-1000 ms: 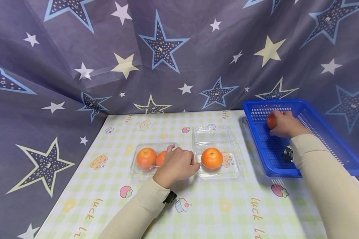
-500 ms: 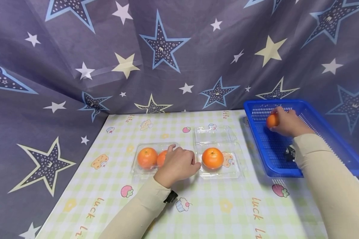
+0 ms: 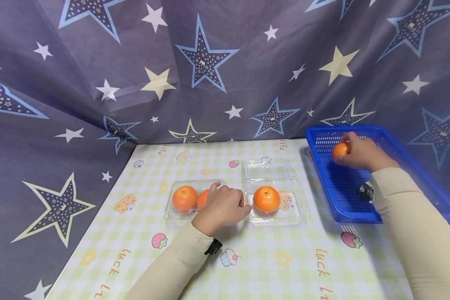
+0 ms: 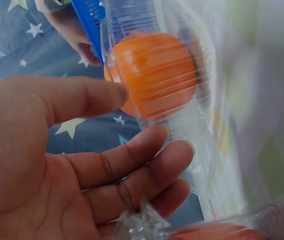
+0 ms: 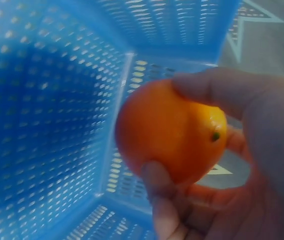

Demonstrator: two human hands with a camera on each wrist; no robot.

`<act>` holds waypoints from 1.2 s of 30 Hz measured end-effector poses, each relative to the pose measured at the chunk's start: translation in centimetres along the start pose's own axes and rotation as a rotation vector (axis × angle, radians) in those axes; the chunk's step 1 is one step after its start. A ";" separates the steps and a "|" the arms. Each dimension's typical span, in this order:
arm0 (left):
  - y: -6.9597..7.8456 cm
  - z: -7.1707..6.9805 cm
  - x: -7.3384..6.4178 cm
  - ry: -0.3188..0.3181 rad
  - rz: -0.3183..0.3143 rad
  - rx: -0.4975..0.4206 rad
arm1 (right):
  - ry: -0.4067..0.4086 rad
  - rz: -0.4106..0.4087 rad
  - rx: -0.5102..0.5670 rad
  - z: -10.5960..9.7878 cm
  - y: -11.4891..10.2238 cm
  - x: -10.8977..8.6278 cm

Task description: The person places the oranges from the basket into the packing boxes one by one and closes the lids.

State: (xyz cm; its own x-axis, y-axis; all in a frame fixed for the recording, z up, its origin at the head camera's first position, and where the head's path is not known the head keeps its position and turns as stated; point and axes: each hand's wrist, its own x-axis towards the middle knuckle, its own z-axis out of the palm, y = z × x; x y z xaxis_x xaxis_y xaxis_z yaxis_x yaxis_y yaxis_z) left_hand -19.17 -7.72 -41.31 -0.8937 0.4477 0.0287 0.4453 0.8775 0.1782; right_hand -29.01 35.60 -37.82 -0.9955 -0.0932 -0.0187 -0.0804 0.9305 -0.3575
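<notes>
My right hand (image 3: 363, 153) grips an orange (image 5: 167, 132) between thumb and curled fingers, over the blue basket (image 3: 324, 189); a small green stem spot shows on the fruit. My left hand (image 3: 225, 208) is relaxed between two clear plastic clamshell boxes, its loosely bent fingers holding nothing. In the left wrist view its thumb tip (image 4: 117, 95) lies right at the wall of the right box (image 3: 285, 216), which contains one orange (image 3: 266, 199) and has its lid folded back. The left box (image 3: 172, 214) bears two oranges (image 3: 184, 198), the second partly hidden by this hand.
A green-and-white checked tablecloth (image 3: 270, 266) with printed fruit and cakes covers the table. Behind it and to the left hangs a dark star-patterned curtain (image 3: 217, 104). The blue basket's raised rim runs along the table's right side.
My right hand has lifted slightly with the orange, which shows more fully in front of the fingers. The left hand has stayed in place, and the boxes have not moved.
</notes>
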 end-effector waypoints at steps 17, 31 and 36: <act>-0.9 -1.0 -0.2 -0.101 -0.023 0.014 | 0.004 0.060 0.046 -1.4 -1.0 -1.7; -1.4 -1.3 -0.3 -0.143 -0.042 0.012 | 0.068 0.088 0.077 -1.9 -2.3 -3.4; -1.8 -1.6 -0.5 -0.156 -0.036 -0.016 | 0.112 0.079 0.049 -2.0 -2.5 -3.9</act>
State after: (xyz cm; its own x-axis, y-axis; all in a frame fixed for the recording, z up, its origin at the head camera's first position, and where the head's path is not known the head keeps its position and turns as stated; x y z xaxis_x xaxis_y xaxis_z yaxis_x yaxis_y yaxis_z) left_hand -19.65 -9.77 -40.06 -0.8891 0.4386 -0.1310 0.4114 0.8911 0.1917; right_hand -25.08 34.32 -34.98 -0.9983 0.0224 0.0546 -0.0016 0.9147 -0.4042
